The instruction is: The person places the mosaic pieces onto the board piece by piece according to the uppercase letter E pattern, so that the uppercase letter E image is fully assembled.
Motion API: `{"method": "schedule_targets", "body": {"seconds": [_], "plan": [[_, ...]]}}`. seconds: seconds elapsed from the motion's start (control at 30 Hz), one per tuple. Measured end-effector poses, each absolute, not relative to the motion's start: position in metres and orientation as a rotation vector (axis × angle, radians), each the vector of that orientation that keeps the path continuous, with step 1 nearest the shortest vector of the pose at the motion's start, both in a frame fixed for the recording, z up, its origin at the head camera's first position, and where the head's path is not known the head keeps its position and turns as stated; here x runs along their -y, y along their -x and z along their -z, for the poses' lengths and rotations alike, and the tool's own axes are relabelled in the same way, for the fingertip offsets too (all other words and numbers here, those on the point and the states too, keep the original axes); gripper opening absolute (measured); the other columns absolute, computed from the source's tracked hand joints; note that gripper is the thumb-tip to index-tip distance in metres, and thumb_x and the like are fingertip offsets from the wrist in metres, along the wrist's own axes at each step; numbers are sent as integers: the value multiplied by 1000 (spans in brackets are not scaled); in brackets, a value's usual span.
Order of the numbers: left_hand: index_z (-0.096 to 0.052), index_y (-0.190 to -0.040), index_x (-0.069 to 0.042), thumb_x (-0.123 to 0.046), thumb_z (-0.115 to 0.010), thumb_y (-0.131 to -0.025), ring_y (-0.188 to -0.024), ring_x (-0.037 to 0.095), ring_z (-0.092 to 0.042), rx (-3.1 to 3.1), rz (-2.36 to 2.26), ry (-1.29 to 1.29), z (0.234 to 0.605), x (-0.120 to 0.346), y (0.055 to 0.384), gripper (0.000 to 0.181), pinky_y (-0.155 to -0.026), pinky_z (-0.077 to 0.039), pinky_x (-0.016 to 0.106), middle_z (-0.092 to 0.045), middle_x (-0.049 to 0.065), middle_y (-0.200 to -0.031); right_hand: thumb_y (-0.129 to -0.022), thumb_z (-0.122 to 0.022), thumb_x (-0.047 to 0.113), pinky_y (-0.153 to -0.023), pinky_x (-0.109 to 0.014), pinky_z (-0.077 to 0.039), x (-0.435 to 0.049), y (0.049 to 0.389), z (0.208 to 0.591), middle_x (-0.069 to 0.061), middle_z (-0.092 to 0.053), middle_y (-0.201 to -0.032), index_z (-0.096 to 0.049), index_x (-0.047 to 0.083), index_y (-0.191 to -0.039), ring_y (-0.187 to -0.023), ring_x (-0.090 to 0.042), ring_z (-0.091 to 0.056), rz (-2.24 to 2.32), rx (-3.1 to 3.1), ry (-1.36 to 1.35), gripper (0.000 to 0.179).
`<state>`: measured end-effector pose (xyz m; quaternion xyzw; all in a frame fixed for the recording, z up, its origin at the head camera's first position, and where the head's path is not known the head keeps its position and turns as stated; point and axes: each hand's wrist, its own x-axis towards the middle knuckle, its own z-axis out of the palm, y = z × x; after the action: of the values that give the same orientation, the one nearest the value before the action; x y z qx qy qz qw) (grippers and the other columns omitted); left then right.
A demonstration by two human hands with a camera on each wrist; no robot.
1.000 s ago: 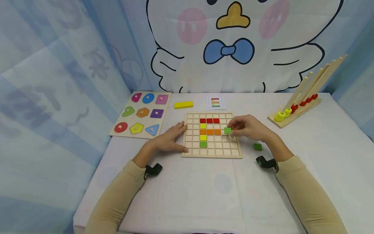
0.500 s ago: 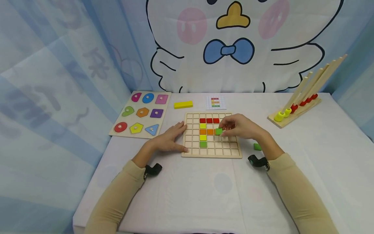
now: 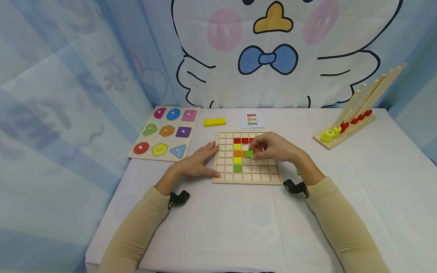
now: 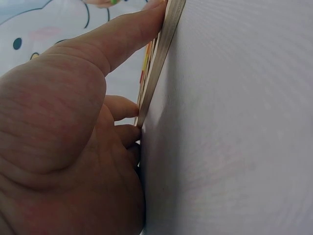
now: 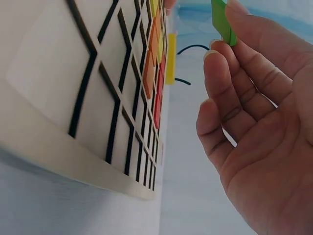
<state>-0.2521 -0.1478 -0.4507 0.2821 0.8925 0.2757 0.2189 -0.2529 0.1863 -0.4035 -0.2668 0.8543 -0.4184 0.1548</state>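
A wooden grid board [image 3: 225,181] lies on the table, with red, yellow, orange and green square tiles set in its cells. My left hand [image 3: 198,162] rests at the board's left edge, fingers spread and thumb at the lower left corner; the left wrist view shows the thumb [image 4: 122,39] against the wooden edge. Between thumb and fingers, my right hand [image 3: 276,148] pinches a green tile [image 3: 249,154] over the orange row. In the right wrist view that tile [image 5: 224,22] is held above the board surface. The right hand hides part of the red and orange rows.
Behind the board lie a yellow block [image 3: 214,122] and a small pattern card [image 3: 252,120]. A shape puzzle board [image 3: 162,136] sits at the left. A wooden peg stand with beads [image 3: 345,129] is at the right. Another green tile [image 3: 298,171] shows partly beside the right wrist.
My right hand has moved left across the board with the green tile, from the right-hand columns to over the orange row. The left hand has stayed in place.
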Motion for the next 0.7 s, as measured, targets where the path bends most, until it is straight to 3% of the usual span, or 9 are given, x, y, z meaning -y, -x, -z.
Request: {"method": "schedule_targets", "body": {"seconds": [0.7], "plan": [[-11, -169, -16, -56, -78, -86, -164, 21, 8, -2470, -779, -782, 452, 148, 252, 114, -133, 2, 45, 6, 1, -177, -84, -88, 14, -71, -24, -50, -177, 247, 423, -7, -68, -89, -75, 6, -102, -80, -23, -58, 1156, -2419, 786, 23]]}}
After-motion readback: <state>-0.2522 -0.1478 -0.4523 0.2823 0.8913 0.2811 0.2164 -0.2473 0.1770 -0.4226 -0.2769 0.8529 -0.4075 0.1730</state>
